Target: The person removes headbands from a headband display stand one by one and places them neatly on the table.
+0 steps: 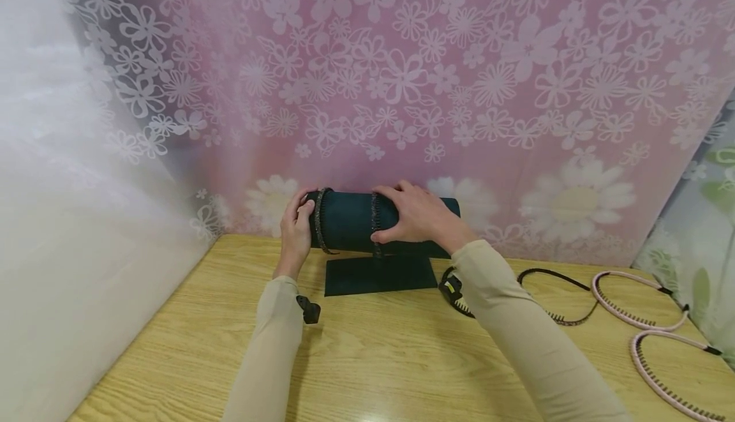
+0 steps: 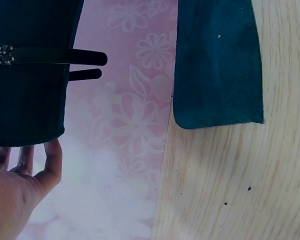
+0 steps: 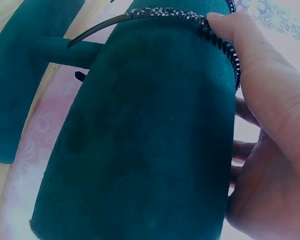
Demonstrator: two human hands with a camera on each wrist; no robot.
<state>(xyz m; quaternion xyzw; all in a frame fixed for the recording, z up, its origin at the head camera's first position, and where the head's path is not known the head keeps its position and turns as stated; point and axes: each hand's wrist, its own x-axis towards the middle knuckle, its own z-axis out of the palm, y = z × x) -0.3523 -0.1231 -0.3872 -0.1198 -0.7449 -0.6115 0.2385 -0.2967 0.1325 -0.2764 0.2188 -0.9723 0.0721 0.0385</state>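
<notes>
- Pink floral backdrop (image 1: 413,90) behind, wood table (image 1: 373,364) below.
- Green roll (image 1: 350,221) sits on its post above flat base (image 1: 381,276), at back of table nr backdrop.
- L hand (image 1: 294,233) at roll's L end, fingers + thumb gripping it.
- L band (image 1: 319,221), dark w/ glitter, is on roll just beside L hand; tips stick out past roll edge.
- R hand (image 1: 418,216) spans roll's front, thumb + fingers gripping mid band (image 1: 376,210), approx mid-roll.
- On table, R side: black band (image 1: 554,272), pt hidden by R sleeve (image 1: 505,301), plus rear pink band (image 1: 594,291) & front pink band (image 1: 643,371).
</notes>
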